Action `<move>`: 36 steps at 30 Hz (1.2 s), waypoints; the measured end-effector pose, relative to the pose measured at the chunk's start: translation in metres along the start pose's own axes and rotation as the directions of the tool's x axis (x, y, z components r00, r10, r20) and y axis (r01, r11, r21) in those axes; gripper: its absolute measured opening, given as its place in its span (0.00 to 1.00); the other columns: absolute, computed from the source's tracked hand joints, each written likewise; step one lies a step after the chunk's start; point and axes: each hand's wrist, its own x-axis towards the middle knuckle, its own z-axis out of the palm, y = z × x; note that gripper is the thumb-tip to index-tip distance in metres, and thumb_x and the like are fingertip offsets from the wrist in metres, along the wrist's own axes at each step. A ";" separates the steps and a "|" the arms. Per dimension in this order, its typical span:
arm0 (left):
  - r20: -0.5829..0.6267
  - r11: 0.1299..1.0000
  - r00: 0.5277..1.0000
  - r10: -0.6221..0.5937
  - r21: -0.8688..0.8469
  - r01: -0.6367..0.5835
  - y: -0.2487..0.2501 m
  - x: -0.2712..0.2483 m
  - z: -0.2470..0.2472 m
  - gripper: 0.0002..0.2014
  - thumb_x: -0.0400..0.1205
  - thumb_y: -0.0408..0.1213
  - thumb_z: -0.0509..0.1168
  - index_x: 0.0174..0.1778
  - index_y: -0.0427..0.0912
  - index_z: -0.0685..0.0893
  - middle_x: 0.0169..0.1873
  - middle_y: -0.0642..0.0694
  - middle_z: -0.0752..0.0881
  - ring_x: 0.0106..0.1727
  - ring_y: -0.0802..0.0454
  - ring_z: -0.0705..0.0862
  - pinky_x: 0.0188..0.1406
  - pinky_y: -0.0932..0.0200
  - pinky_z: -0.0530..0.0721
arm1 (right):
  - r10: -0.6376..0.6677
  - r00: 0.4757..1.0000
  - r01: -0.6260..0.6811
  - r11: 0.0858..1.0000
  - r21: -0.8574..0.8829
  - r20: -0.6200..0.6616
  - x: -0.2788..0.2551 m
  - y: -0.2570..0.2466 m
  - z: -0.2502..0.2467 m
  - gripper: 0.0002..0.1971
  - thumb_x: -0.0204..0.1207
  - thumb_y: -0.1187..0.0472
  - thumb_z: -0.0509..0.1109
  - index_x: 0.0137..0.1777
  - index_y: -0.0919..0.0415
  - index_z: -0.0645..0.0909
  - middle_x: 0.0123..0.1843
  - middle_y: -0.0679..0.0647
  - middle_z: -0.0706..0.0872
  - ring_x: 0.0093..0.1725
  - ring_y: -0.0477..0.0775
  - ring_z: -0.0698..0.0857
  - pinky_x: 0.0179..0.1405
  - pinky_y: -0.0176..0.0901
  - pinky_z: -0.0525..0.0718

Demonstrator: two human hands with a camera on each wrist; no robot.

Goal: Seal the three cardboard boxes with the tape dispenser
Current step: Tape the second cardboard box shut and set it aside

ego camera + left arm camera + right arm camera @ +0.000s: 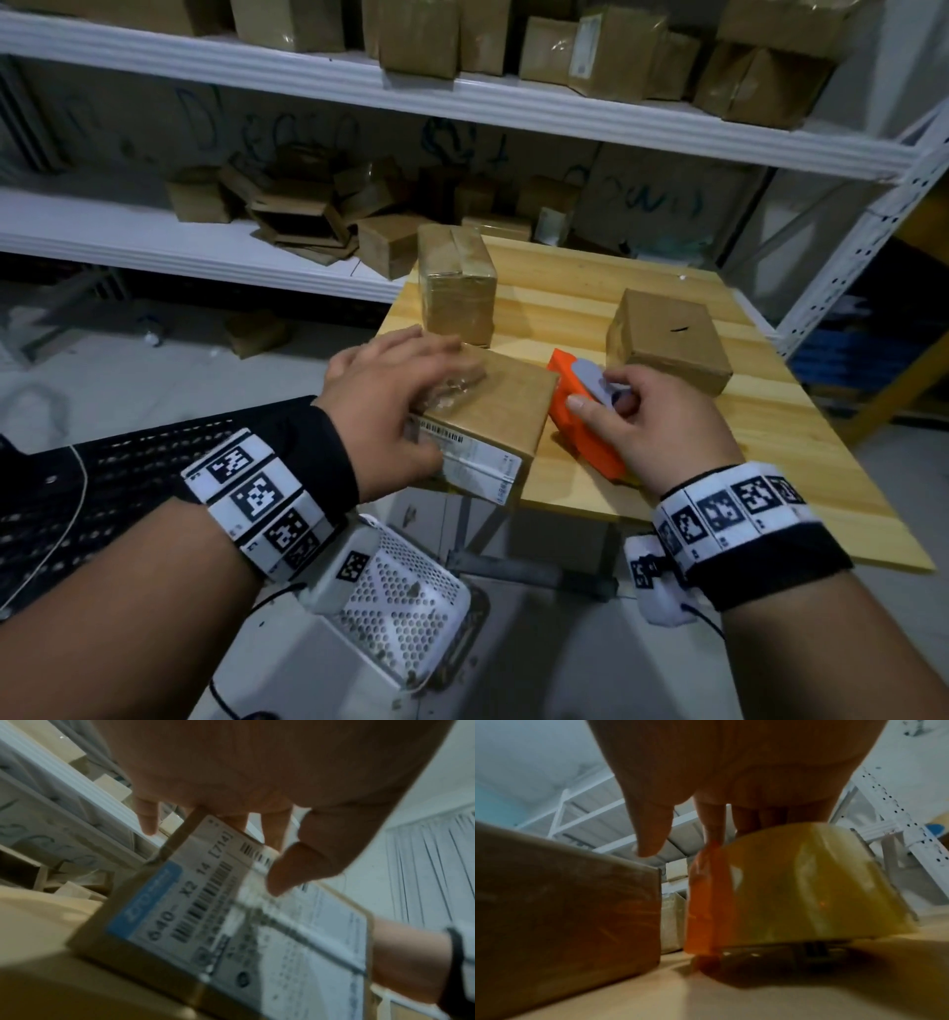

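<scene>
Wooden table (770, 411): left hand (390, 380) lies flat on closed near box (503, 411), right hand (662, 426) grips orange tape dispenser (580, 437).

White shipping label (205, 902) on the side of the nearest cardboard box (144, 981): large black print reads roughly "640- X2 14 [714]", with barcodes (203, 902) beside it and a blue patch (144, 898) whose white logo is too blurred to read. The fine print is illegible. Wristbands (257, 496) (729, 506) carry black-and-white square codes. The blue scrawl (226, 123) on the cardboard behind the shelf is unreadable.
</scene>
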 end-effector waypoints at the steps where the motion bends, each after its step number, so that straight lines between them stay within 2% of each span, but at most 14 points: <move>1: -0.032 1.000 0.999 -0.021 -0.012 0.020 0.001 0.000 -0.002 0.43 0.61 0.63 0.65 0.78 0.71 0.69 0.79 0.66 0.69 0.85 0.57 0.59 0.83 0.36 0.56 | -0.005 0.999 0.008 0.998 -0.062 0.036 0.000 0.000 0.001 0.38 0.75 0.27 0.69 0.80 0.48 0.76 0.68 0.49 0.87 0.62 0.54 0.87 0.60 0.54 0.87; 4: -0.100 0.998 0.993 -0.056 -0.002 0.056 0.004 0.002 -0.007 0.42 0.61 0.72 0.63 0.74 0.63 0.75 0.73 0.65 0.76 0.78 0.57 0.68 0.78 0.38 0.64 | -0.018 0.997 0.033 0.982 -0.188 0.081 -0.002 -0.004 0.000 0.39 0.77 0.29 0.69 0.84 0.48 0.70 0.72 0.50 0.87 0.65 0.56 0.87 0.60 0.51 0.85; 8: -0.061 0.997 0.997 -0.044 0.059 0.048 0.005 0.002 -0.006 0.38 0.66 0.76 0.58 0.71 0.63 0.77 0.61 0.68 0.80 0.68 0.61 0.77 0.78 0.41 0.65 | -0.031 0.999 0.030 0.990 -0.140 -0.011 -0.004 -0.004 -0.006 0.25 0.85 0.46 0.69 0.80 0.49 0.74 0.67 0.52 0.89 0.59 0.58 0.88 0.54 0.49 0.82; 12: -0.049 0.997 0.998 -0.040 0.071 0.044 0.007 0.002 -0.007 0.39 0.66 0.76 0.56 0.71 0.61 0.79 0.62 0.65 0.82 0.67 0.59 0.78 0.78 0.42 0.66 | 0.082 0.974 -0.028 0.967 0.253 -0.209 -0.007 -0.002 -0.025 0.17 0.86 0.53 0.68 0.73 0.45 0.79 0.54 0.48 0.84 0.40 0.42 0.79 0.36 0.39 0.77; 15: -0.049 0.998 0.998 -0.037 0.058 0.040 0.005 0.004 -0.007 0.39 0.67 0.78 0.56 0.70 0.60 0.79 0.61 0.65 0.83 0.67 0.60 0.78 0.80 0.40 0.65 | 0.151 0.942 0.052 0.815 0.576 -0.299 -0.007 -0.002 -0.041 0.07 0.83 0.49 0.72 0.58 0.45 0.84 0.50 0.44 0.88 0.43 0.44 0.85 0.34 0.41 0.81; 18: -0.131 0.998 0.990 -0.052 -0.050 0.046 0.010 0.004 -0.011 0.37 0.71 0.77 0.58 0.68 0.58 0.81 0.58 0.66 0.83 0.62 0.64 0.79 0.78 0.46 0.69 | 0.121 0.948 0.144 0.662 0.735 -0.295 -0.012 -0.005 -0.053 0.19 0.73 0.36 0.77 0.46 0.51 0.87 0.37 0.46 0.93 0.35 0.45 0.90 0.33 0.41 0.86; 20: -0.269 0.977 0.959 -0.090 -0.209 0.034 0.018 0.002 -0.015 0.30 0.76 0.71 0.64 0.64 0.54 0.85 0.55 0.65 0.86 0.57 0.66 0.82 0.61 0.57 0.80 | 0.049 0.970 0.164 0.597 0.785 -0.240 -0.019 -0.010 -0.057 0.21 0.66 0.35 0.76 0.46 0.53 0.87 0.35 0.43 0.93 0.31 0.41 0.90 0.29 0.33 0.85; 22: -0.358 0.897 0.919 -0.164 -0.442 -0.013 0.028 0.004 -0.019 0.24 0.77 0.64 0.65 0.56 0.49 0.88 0.46 0.57 0.91 0.47 0.64 0.88 0.44 0.63 0.84 | -0.031 0.976 0.194 0.583 0.789 -0.217 -0.023 -0.013 -0.058 0.21 0.65 0.37 0.77 0.48 0.52 0.87 0.40 0.45 0.95 0.35 0.44 0.93 0.31 0.37 0.88; 23: -0.334 0.811 0.916 -0.222 -0.585 -0.017 0.032 0.007 -0.022 0.24 0.78 0.63 0.64 0.53 0.46 0.88 0.44 0.52 0.92 0.43 0.60 0.90 0.38 0.64 0.83 | -0.068 0.971 0.222 0.595 0.773 -0.227 -0.026 -0.015 -0.058 0.20 0.65 0.37 0.77 0.49 0.50 0.87 0.43 0.45 0.95 0.38 0.45 0.93 0.34 0.39 0.89; 26: 0.003 0.429 0.954 -0.301 -0.893 0.138 0.048 0.009 -0.031 0.34 0.79 0.68 0.62 0.56 0.37 0.87 0.45 0.43 0.93 0.40 0.46 0.89 0.29 0.59 0.82 | -0.161 0.950 0.306 0.650 0.695 -0.268 -0.034 -0.021 -0.058 0.18 0.66 0.35 0.79 0.48 0.47 0.87 0.45 0.37 0.93 0.42 0.39 0.91 0.34 0.33 0.88; 28: 0.151 0.294 0.963 -0.224 -0.931 0.214 0.054 0.009 -0.030 0.36 0.78 0.69 0.62 0.58 0.36 0.88 0.42 0.43 0.90 0.41 0.43 0.86 0.28 0.56 0.83 | -0.221 0.935 0.351 0.667 0.657 -0.276 -0.040 -0.026 -0.058 0.17 0.69 0.35 0.80 0.47 0.46 0.87 0.43 0.34 0.91 0.40 0.36 0.89 0.34 0.27 0.85; 30: 0.155 0.251 0.972 -0.176 -0.948 0.197 0.057 0.007 -0.025 0.30 0.80 0.64 0.65 0.55 0.37 0.90 0.38 0.43 0.87 0.42 0.42 0.83 0.28 0.56 0.82 | -0.265 0.927 0.374 0.683 0.627 -0.264 -0.043 -0.031 -0.056 0.16 0.68 0.38 0.79 0.47 0.46 0.87 0.44 0.33 0.90 0.41 0.34 0.87 0.34 0.25 0.83; 33: 0.092 0.286 0.976 -0.199 -0.947 0.147 0.057 0.006 -0.019 0.19 0.83 0.54 0.67 0.49 0.39 0.90 0.37 0.41 0.88 0.40 0.43 0.83 0.29 0.56 0.79 | -0.300 0.914 0.406 0.710 0.575 -0.275 -0.044 -0.033 -0.052 0.18 0.70 0.35 0.82 0.48 0.46 0.88 0.46 0.34 0.89 0.41 0.33 0.86 0.34 0.23 0.81; 36: 0.053 0.309 0.974 -0.220 -0.943 0.122 0.057 0.005 -0.019 0.17 0.79 0.56 0.67 0.40 0.45 0.90 0.35 0.43 0.87 0.37 0.45 0.83 0.29 0.56 0.78 | -0.286 0.913 0.405 0.728 0.553 -0.292 -0.044 -0.033 -0.051 0.20 0.66 0.31 0.76 0.47 0.45 0.88 0.45 0.36 0.89 0.40 0.35 0.86 0.33 0.23 0.79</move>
